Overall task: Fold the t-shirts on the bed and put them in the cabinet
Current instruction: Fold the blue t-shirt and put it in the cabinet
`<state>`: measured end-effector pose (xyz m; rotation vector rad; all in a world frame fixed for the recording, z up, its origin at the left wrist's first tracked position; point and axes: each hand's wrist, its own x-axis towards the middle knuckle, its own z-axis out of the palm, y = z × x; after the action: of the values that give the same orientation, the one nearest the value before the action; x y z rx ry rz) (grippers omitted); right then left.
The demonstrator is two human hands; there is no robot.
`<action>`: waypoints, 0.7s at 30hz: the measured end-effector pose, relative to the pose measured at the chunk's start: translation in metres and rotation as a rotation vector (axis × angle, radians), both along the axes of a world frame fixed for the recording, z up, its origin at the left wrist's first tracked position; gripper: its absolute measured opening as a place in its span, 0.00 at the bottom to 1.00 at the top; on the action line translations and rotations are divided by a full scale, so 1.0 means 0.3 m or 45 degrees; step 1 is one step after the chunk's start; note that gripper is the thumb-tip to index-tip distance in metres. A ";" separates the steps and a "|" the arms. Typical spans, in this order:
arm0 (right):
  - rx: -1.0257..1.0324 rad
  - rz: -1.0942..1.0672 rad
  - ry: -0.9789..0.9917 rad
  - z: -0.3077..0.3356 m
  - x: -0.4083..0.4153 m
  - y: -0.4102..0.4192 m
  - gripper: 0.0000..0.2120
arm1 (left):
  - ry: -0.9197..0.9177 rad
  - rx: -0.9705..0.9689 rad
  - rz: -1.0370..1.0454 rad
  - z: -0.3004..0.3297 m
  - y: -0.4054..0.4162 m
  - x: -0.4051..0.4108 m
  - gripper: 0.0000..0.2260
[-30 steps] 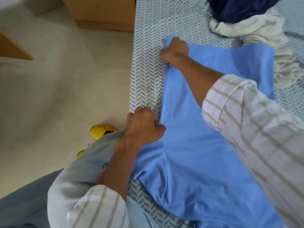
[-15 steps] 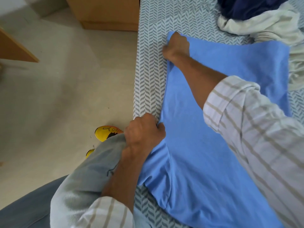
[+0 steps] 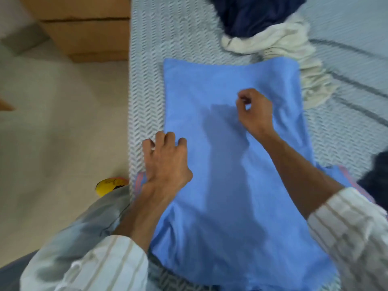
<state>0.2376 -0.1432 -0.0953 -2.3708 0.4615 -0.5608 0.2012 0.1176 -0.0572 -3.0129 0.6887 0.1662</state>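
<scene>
A light blue t-shirt (image 3: 226,185) lies flat on the patterned bed sheet (image 3: 147,70), its left side folded in to a straight edge. My left hand (image 3: 165,160) rests with spread, bent fingers on that left edge, partly on the sheet. My right hand (image 3: 255,111) hovers over the middle of the shirt with its fingers loosely curled and nothing in them; its shadow falls on the cloth. A dark navy garment (image 3: 258,13) and a cream one (image 3: 279,40) lie crumpled beyond the shirt's far edge.
A wooden cabinet (image 3: 84,28) stands on the floor left of the bed. A yellow slipper (image 3: 111,184) shows by the bed's side. Another dark cloth (image 3: 375,175) sits at the right edge. The view is blurred.
Both hands have let go of the shirt's left edge. My right hand has moved from the far left corner to over the shirt's middle, and my left hand's fingers have uncurled.
</scene>
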 end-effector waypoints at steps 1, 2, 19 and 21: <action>-0.005 -0.111 0.026 -0.001 -0.075 -0.092 0.09 | 0.026 -0.011 0.003 0.008 -0.034 -0.001 0.19; -0.024 -0.250 0.073 0.006 -0.157 -0.210 0.10 | 0.046 -0.040 -0.021 0.018 -0.096 -0.004 0.20; 0.039 -0.240 0.087 -0.190 -0.431 -0.707 0.04 | 0.215 -0.519 -0.306 -0.020 -1.255 0.345 0.21; 0.016 -0.250 0.024 -0.192 -0.435 -0.706 0.03 | 0.221 -0.446 -0.222 -0.002 -1.335 0.390 0.26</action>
<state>0.1070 -0.3551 -0.1529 -2.3355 0.7096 -0.6220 0.3183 -0.2830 -0.0578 -3.2687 1.0979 0.3354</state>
